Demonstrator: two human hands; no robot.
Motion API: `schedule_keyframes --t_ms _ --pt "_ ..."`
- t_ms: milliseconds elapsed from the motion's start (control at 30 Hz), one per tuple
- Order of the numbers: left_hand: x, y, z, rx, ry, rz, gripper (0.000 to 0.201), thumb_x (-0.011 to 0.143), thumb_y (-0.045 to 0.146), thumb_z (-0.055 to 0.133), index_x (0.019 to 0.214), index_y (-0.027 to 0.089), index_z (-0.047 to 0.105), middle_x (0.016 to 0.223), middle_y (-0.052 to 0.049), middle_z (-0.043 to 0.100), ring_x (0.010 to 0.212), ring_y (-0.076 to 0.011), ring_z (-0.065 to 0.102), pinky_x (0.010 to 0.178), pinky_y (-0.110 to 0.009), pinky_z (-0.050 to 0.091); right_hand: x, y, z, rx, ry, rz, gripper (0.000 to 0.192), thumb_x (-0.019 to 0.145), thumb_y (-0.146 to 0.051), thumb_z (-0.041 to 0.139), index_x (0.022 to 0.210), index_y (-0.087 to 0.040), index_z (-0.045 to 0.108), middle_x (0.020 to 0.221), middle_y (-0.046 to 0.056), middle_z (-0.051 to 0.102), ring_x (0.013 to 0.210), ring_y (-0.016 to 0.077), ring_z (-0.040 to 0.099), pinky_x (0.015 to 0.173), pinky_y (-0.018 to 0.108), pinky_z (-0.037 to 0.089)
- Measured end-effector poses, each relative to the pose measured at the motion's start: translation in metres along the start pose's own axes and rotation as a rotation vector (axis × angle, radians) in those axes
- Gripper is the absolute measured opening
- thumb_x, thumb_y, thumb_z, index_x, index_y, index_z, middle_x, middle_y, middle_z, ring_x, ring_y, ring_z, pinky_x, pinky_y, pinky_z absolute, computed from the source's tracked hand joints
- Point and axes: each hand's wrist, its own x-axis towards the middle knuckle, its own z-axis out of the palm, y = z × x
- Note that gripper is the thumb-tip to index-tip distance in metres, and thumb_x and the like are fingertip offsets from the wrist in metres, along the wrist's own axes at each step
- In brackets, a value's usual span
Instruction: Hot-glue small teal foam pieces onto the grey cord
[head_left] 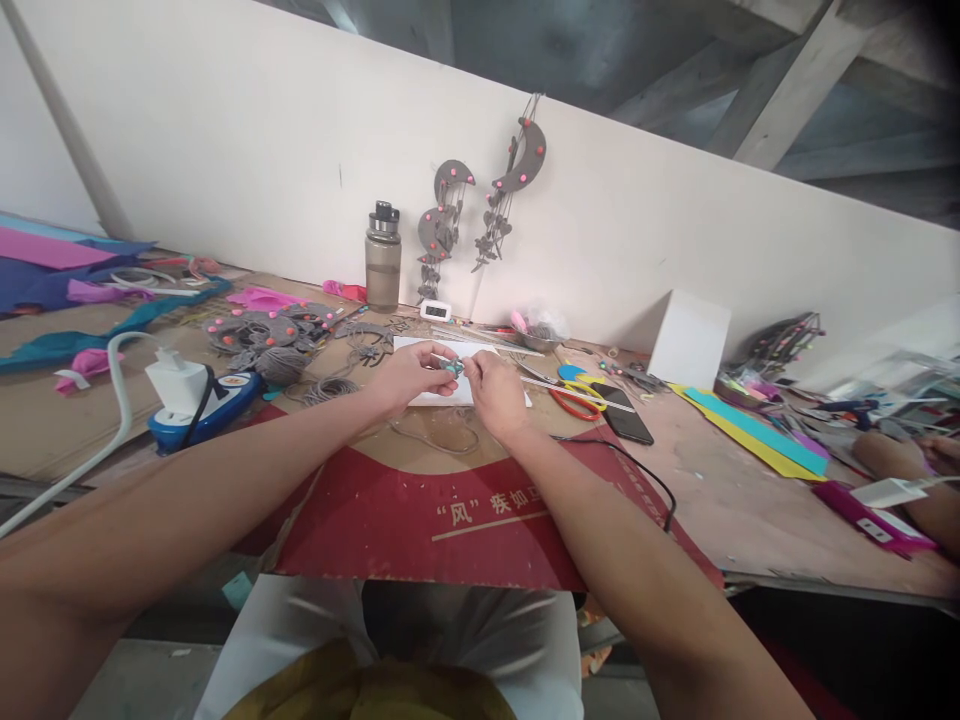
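My left hand (413,372) and my right hand (493,392) meet over a white sheet (430,397) in the middle of the workbench (705,480). Between their fingertips they pinch a small teal and grey craft piece (453,368). A thin grey cord (439,437) loops on the bench just below the hands. Which hand bears the piece more I cannot tell; both touch it.
Red cardboard (450,515) covers the near edge. A blue power strip with a white charger (196,400) lies left, grey felt ornaments (270,332) behind it. A water bottle (382,257), orange scissors (577,400), a black phone (628,412) and a white box (688,338) stand further back. Another person's arm (911,465) rests at right.
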Motion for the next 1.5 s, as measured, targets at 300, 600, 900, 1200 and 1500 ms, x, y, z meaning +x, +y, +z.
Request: schedule_keyframes --t_ms 300,600,900,1200,1500 --pt "-0.004 0.001 0.005 -0.034 -0.027 -0.044 0.038 0.060 0.022 0.080 0.093 0.012 0.062 0.076 -0.004 0.066 0.064 -0.0119 0.065 0.067 -0.029 0.055 0.000 0.002 0.000 -0.065 0.014 0.001 0.038 0.095 -0.043 0.037 0.074 -0.019 0.059 0.075 0.005 0.065 0.066 0.0155 0.055 0.060 0.028 0.026" --pt "-0.004 0.001 0.008 -0.047 0.020 -0.065 0.025 0.064 0.020 0.076 0.078 0.011 0.057 0.073 -0.002 0.063 0.062 -0.0119 0.064 0.066 -0.029 0.054 0.000 0.001 -0.002 -0.027 0.006 -0.009 0.047 0.095 -0.046 0.036 0.065 -0.020 0.060 0.069 0.004 0.066 0.061 0.0137 0.054 0.059 0.027 0.027" --pt "-0.005 0.003 0.010 -0.025 0.028 -0.089 0.026 0.063 0.025 0.077 0.078 0.012 0.061 0.075 -0.003 0.063 0.060 -0.0094 0.059 0.060 -0.027 0.052 0.000 0.004 0.003 0.182 -0.012 0.064 0.056 0.093 -0.053 0.033 0.056 -0.020 0.058 0.058 0.001 0.063 0.057 0.0133 0.054 0.060 0.026 0.031" --pt "-0.006 0.005 0.013 0.013 0.041 -0.057 0.021 0.063 0.025 0.077 0.074 0.011 0.066 0.068 -0.003 0.063 0.058 -0.0084 0.056 0.062 -0.025 0.049 -0.001 0.005 0.006 0.281 -0.020 0.086 0.055 0.093 -0.053 0.035 0.055 -0.021 0.058 0.053 -0.001 0.058 0.053 0.0118 0.051 0.059 0.025 0.032" --pt "-0.012 0.013 0.016 0.204 0.079 -0.017 0.017 0.064 0.027 0.074 0.067 0.012 0.066 0.063 -0.004 0.064 0.056 -0.0098 0.057 0.058 -0.023 0.047 -0.002 0.006 0.007 0.270 -0.008 0.082 0.057 0.092 -0.056 0.033 0.054 -0.021 0.056 0.053 0.000 0.058 0.052 0.0131 0.050 0.059 0.027 0.034"
